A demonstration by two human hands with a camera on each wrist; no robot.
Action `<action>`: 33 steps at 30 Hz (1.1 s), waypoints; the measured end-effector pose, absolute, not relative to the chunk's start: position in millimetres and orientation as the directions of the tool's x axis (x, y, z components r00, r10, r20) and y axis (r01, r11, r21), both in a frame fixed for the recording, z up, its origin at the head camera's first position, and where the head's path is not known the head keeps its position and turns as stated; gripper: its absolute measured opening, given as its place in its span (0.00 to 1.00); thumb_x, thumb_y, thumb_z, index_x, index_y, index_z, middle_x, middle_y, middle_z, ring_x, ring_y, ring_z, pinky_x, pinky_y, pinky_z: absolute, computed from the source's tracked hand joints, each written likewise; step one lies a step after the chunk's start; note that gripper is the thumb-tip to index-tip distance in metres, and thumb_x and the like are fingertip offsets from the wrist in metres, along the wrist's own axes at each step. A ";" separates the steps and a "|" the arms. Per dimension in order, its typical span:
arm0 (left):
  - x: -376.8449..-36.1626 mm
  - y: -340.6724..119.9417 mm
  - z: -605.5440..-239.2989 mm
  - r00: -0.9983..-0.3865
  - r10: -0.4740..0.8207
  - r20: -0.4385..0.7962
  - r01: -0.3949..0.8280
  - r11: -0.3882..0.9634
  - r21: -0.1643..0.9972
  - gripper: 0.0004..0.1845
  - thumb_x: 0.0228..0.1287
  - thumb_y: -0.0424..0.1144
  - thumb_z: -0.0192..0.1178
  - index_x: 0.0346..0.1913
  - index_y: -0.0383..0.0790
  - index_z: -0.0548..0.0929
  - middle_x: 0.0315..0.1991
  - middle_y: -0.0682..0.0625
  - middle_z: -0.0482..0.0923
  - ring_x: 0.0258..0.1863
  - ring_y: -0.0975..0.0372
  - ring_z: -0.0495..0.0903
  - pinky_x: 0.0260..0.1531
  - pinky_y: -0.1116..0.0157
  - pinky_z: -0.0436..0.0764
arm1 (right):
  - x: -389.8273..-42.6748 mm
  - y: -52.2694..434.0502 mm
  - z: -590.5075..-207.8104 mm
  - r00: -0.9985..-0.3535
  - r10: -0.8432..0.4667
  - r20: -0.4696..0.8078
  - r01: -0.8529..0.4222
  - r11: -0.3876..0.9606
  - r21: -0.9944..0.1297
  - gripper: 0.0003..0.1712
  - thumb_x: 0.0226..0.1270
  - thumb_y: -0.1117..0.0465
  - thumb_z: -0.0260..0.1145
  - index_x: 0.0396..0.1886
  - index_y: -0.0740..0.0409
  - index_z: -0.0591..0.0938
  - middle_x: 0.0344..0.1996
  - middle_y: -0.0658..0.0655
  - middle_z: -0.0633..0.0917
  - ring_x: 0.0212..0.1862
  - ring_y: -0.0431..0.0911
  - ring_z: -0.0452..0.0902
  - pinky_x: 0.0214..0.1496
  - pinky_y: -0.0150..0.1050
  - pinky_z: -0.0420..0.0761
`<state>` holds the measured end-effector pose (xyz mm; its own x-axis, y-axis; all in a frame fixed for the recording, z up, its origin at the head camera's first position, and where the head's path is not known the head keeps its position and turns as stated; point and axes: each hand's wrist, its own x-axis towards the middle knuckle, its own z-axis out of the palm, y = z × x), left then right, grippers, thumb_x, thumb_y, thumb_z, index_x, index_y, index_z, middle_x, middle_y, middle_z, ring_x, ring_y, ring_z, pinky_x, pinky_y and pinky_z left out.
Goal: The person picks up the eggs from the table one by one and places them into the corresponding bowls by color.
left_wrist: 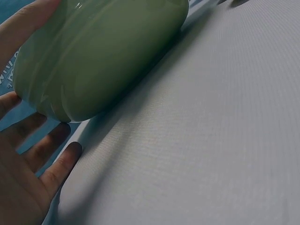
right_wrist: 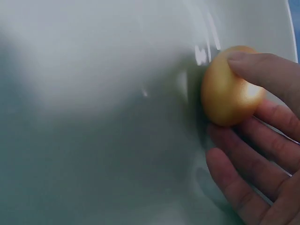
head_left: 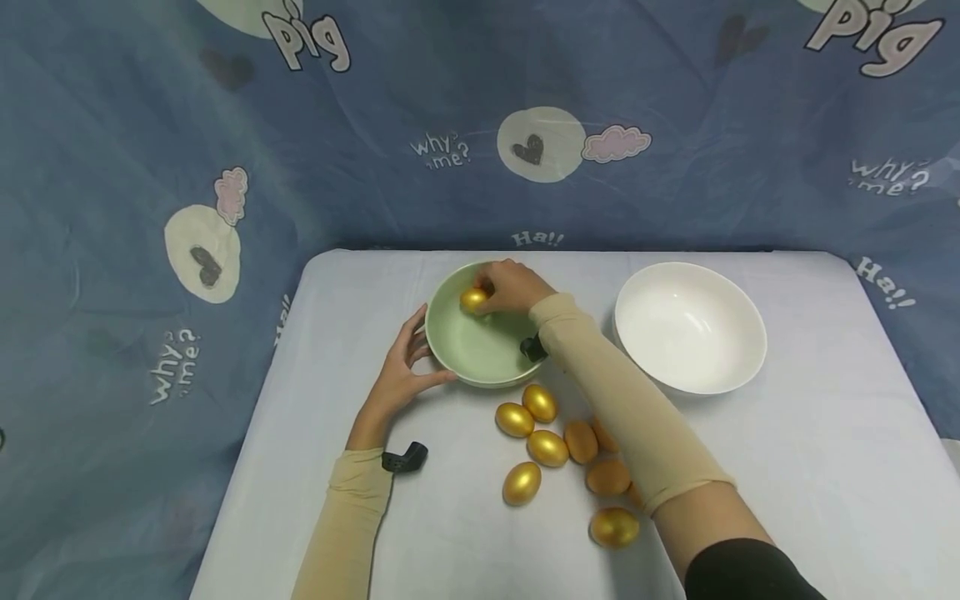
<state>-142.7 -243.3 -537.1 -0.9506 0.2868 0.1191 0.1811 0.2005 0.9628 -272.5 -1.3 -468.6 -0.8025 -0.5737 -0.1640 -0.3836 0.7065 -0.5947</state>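
Inside the light green bowl (head_left: pixel 480 350), my right hand (head_left: pixel 516 287) pinches a shiny golden egg (head_left: pixel 473 300). The right wrist view has the thumb pressed on the egg (right_wrist: pixel 232 86) and fingers beneath it, close to the bowl's inner wall. My left hand (head_left: pixel 405 367) rests against the green bowl's left side, fingers spread and thumb at its near rim. In the left wrist view the fingertips touch the outside of the green bowl (left_wrist: pixel 112 56). Toward me lie several golden eggs (head_left: pixel 547 448) and several dull orange-brown eggs (head_left: pixel 608 477), some hidden behind the right forearm.
To the right of the green bowl stands a larger white bowl (head_left: pixel 690 333). Both bowls sit near the far edge of a table with a white cloth (head_left: pixel 450 533). Behind it hangs a blue printed curtain (head_left: pixel 360 150). My right forearm passes over the scattered eggs.
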 end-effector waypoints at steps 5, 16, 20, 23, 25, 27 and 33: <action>-143.6 -242.9 -538.4 -0.950 0.288 0.120 0.181 0.193 0.964 0.65 0.48 0.25 0.80 0.84 0.47 0.49 0.84 0.46 0.51 0.78 0.43 0.63 0.69 0.59 0.78 | -272.4 -3.3 -472.0 -0.817 -0.556 -0.154 -0.390 0.730 -0.562 0.22 0.62 0.48 0.78 0.50 0.55 0.87 0.43 0.51 0.89 0.44 0.45 0.82 0.54 0.41 0.83; -141.0 -244.1 -538.1 -0.950 0.287 0.124 0.186 0.199 0.962 0.63 0.50 0.30 0.81 0.84 0.53 0.51 0.83 0.54 0.53 0.78 0.48 0.64 0.68 0.68 0.77 | -271.2 -4.7 -471.7 -0.820 -0.550 -0.157 -0.397 0.745 -0.537 0.25 0.62 0.48 0.77 0.54 0.56 0.86 0.46 0.52 0.89 0.46 0.46 0.82 0.57 0.42 0.82; -141.2 -243.9 -537.9 -0.950 0.284 0.129 0.190 0.196 0.962 0.63 0.50 0.29 0.81 0.84 0.52 0.51 0.83 0.53 0.53 0.78 0.48 0.65 0.68 0.68 0.77 | -270.1 -4.8 -469.0 -0.817 -0.557 -0.149 -0.406 0.739 -0.538 0.26 0.62 0.48 0.78 0.55 0.57 0.86 0.47 0.53 0.89 0.48 0.46 0.83 0.59 0.42 0.82; -141.3 -243.9 -538.4 -0.950 0.284 0.128 0.189 0.201 0.961 0.63 0.50 0.29 0.81 0.84 0.52 0.51 0.83 0.51 0.53 0.78 0.47 0.64 0.68 0.66 0.77 | -268.4 -4.7 -466.4 -0.812 -0.566 -0.146 -0.414 0.733 -0.539 0.26 0.62 0.48 0.79 0.55 0.57 0.86 0.48 0.54 0.89 0.49 0.47 0.83 0.60 0.43 0.82; -141.1 -243.9 -538.3 -0.952 0.282 0.121 0.184 0.206 0.961 0.63 0.50 0.29 0.81 0.84 0.54 0.51 0.83 0.52 0.53 0.78 0.47 0.64 0.69 0.66 0.77 | -266.6 -4.7 -464.0 -0.808 -0.571 -0.146 -0.418 0.730 -0.541 0.26 0.61 0.48 0.79 0.55 0.57 0.86 0.48 0.54 0.89 0.49 0.47 0.84 0.60 0.43 0.83; -140.8 -243.7 -537.9 -0.952 0.280 0.120 0.183 0.210 0.960 0.63 0.50 0.29 0.81 0.83 0.56 0.51 0.83 0.52 0.53 0.78 0.47 0.65 0.69 0.65 0.77 | -264.8 -5.0 -461.7 -0.806 -0.573 -0.147 -0.419 0.728 -0.543 0.27 0.61 0.48 0.80 0.55 0.57 0.86 0.48 0.54 0.89 0.50 0.47 0.84 0.60 0.43 0.83; -141.7 -243.4 -538.2 -0.952 0.282 0.121 0.185 0.212 0.960 0.63 0.50 0.29 0.81 0.83 0.57 0.52 0.83 0.54 0.53 0.78 0.49 0.65 0.69 0.64 0.77 | -260.5 -5.1 -455.7 -0.800 -0.581 -0.149 -0.423 0.723 -0.546 0.26 0.62 0.51 0.79 0.56 0.58 0.85 0.52 0.56 0.89 0.54 0.48 0.85 0.61 0.44 0.84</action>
